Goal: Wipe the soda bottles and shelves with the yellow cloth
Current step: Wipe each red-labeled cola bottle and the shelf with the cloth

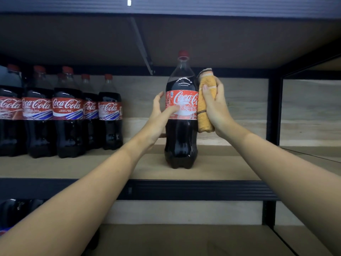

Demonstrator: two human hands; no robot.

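Note:
A large cola bottle (181, 137) with a red cap and red label stands upright on the wooden shelf (221, 163), apart from the others. My left hand (158, 115) rests against its left side at label height, fingers fairly straight and thumb across the label. My right hand (214, 106) grips the folded yellow cloth (203, 117) and holds it against the bottle's right side.
Several smaller cola bottles (68, 115) stand in a row at the left of the same shelf. A black metal upright (275, 108) bounds the shelf on the right. A lower shelf (184, 239) lies below, with dark bottles (16, 211) at its left.

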